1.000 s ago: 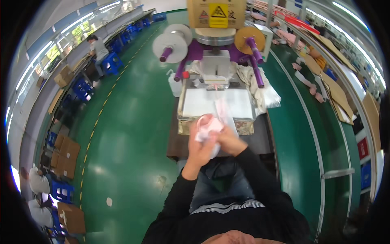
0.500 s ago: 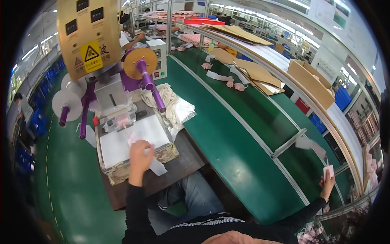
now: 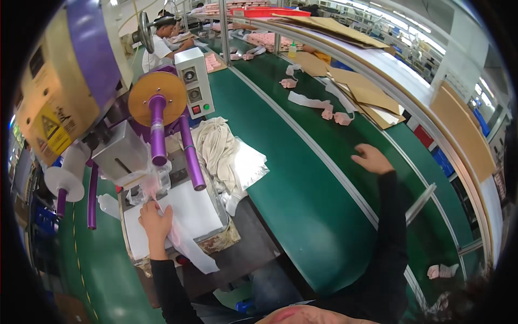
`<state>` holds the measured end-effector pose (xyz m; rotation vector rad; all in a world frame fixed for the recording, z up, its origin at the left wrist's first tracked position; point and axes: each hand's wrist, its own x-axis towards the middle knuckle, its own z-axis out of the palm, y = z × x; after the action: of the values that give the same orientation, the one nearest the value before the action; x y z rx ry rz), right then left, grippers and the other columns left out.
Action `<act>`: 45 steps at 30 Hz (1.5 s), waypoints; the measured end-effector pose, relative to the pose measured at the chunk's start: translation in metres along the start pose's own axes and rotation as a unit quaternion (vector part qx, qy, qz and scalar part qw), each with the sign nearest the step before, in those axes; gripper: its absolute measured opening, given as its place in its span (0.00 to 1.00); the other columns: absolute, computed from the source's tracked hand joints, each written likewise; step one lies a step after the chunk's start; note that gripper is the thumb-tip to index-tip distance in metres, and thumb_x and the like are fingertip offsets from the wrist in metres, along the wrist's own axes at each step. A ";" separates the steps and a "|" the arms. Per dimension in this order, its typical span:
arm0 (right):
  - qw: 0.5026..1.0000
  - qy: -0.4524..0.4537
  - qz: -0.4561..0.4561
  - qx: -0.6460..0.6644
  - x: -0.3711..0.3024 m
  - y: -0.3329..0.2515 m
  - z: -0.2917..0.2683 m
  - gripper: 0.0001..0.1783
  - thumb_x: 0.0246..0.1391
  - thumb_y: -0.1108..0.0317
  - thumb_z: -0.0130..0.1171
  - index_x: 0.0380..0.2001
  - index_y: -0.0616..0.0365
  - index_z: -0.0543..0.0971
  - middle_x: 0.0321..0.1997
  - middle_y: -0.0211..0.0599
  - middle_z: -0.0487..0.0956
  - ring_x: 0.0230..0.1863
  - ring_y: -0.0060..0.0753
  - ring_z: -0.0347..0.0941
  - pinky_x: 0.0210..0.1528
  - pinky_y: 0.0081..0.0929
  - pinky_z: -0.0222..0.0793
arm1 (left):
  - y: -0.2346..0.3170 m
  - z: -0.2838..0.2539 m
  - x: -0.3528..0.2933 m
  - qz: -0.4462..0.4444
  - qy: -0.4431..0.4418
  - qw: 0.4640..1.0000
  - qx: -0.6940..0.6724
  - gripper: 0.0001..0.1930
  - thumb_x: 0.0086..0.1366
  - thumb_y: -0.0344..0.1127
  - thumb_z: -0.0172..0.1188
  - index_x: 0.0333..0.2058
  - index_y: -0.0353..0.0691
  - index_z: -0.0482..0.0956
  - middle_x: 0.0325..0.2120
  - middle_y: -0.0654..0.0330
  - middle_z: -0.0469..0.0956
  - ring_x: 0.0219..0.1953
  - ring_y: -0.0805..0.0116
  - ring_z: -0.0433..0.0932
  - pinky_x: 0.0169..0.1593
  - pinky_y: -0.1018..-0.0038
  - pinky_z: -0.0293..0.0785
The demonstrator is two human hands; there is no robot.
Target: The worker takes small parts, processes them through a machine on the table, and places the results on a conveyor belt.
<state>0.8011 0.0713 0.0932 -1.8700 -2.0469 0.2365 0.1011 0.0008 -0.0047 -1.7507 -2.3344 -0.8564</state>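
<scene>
My left hand [image 3: 155, 222] is at the hot-stamping-type press, its fingers closed on a translucent white strip [image 3: 191, 249] with a pinkish part. That strip runs from beneath the metal press head [image 3: 120, 153] past my thumb and hangs over the near edge of the white work plate [image 3: 198, 210]. A pink piece [image 3: 151, 186] shows under the head, partly hidden by clear film. My right hand [image 3: 374, 160] is over the green conveyor belt, empty, thumb apart from the fingers. Nearest to it are pink block-like pieces [image 3: 341, 118] with white strips.
Purple rollers [image 3: 157, 129] jut out over the plate. Crumpled beige cloth [image 3: 213, 141] and silvery film [image 3: 251, 163] lie beside it. Cardboard sheets [image 3: 361, 89] rest on the belt, and a metal rail [image 3: 318, 154] runs along it. Another person [image 3: 160, 48] sits farther back.
My right hand has let go of a pink piece, now lying at lower right on the belt, and moved up and inward. My left hand is nearer the press head. The view has shifted.
</scene>
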 end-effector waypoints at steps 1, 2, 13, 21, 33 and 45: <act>0.998 -0.015 -0.048 -0.038 0.037 0.018 0.025 0.28 0.54 0.56 0.66 0.53 0.61 0.74 0.52 0.55 0.78 0.57 0.54 0.74 0.60 0.40 0.70 | 0.005 0.005 0.002 -0.003 0.006 1.000 0.008 0.16 0.55 0.45 0.67 0.33 0.43 0.73 0.36 0.59 0.74 0.44 0.53 0.72 0.49 0.54 0.63; 0.996 0.028 -0.042 -0.079 0.073 0.040 0.044 0.30 0.52 0.60 0.65 0.56 0.60 0.72 0.54 0.55 0.77 0.59 0.55 0.72 0.61 0.40 0.69 | 0.010 0.008 0.003 -0.007 0.013 1.000 0.019 0.15 0.56 0.44 0.67 0.33 0.42 0.74 0.36 0.59 0.74 0.44 0.53 0.71 0.49 0.54 0.62; 0.960 0.061 -0.106 -0.251 0.214 0.131 0.107 0.23 0.44 0.69 0.59 0.48 0.56 0.78 0.48 0.51 0.79 0.49 0.58 0.76 0.49 0.53 0.74 | 0.013 -0.004 -0.001 0.046 0.086 0.991 -0.094 0.08 0.60 0.31 0.61 0.25 0.36 0.74 0.24 0.53 0.72 0.32 0.48 0.72 0.35 0.55 0.64; 0.981 -0.029 0.091 0.169 0.095 0.103 0.092 0.11 0.60 0.65 0.58 0.40 0.60 0.71 0.28 0.37 0.75 0.22 0.33 0.71 0.24 0.33 0.67 | 0.004 -0.004 0.000 0.002 0.115 0.964 -0.241 0.07 0.62 0.30 0.61 0.27 0.34 0.76 0.28 0.50 0.74 0.36 0.47 0.74 0.40 0.57 0.69; 0.895 -0.194 -0.143 0.376 -0.089 -0.257 -0.003 0.46 0.46 0.58 0.72 0.65 0.58 0.62 0.53 0.30 0.73 0.49 0.20 0.69 0.52 0.19 0.66 | -0.016 -0.056 -0.087 -0.023 -0.008 0.677 -0.735 0.25 0.74 0.35 0.54 0.67 0.38 0.68 0.59 0.54 0.69 0.64 0.64 0.65 0.67 0.66 0.60; 0.864 -0.272 -0.046 0.421 0.052 -0.467 0.251 0.34 0.62 0.40 0.54 0.54 0.61 0.77 0.29 0.35 0.79 0.26 0.32 0.76 0.27 0.27 0.68 | -0.105 -0.081 -0.163 -0.126 0.075 0.691 -0.708 0.31 0.62 0.28 0.64 0.65 0.38 0.70 0.40 0.65 0.72 0.43 0.75 0.73 0.48 0.76 0.72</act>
<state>0.2726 0.1000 0.0359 -1.2062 -1.8324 1.5021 0.0405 -0.1969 -0.0415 -1.2980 -1.6452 -3.2378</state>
